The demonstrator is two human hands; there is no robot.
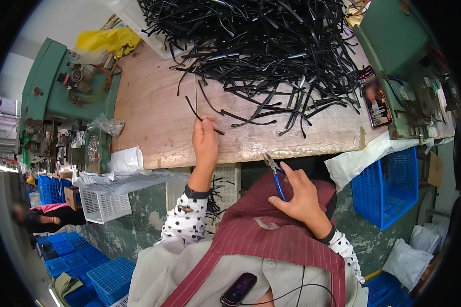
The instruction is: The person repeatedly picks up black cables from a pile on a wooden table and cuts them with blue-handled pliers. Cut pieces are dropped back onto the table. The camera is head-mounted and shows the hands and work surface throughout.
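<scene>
Over the wooden tabletop, my left hand (206, 143) pinches a slim black eyeglass temple (193, 109), whose curved end points up and away to the left. Just past the table's near edge, my right hand (302, 197) has its fingers around a pair of pliers (275, 173) with blue handles and metal jaws directed toward the table. The pliers and the temple are well apart. A big tangled heap of black eyeglass temples (271, 46) covers the far part of the table, and several loose ones lie between the heap and my left hand.
Green machines (56, 87) flank the table, another machine (397, 41) standing at right. A phone (376, 105) leans there. Below are a blue crate (389, 189), a white basket (105, 204) and stacked blue crates (110, 279). A person (48, 219) is at the far left.
</scene>
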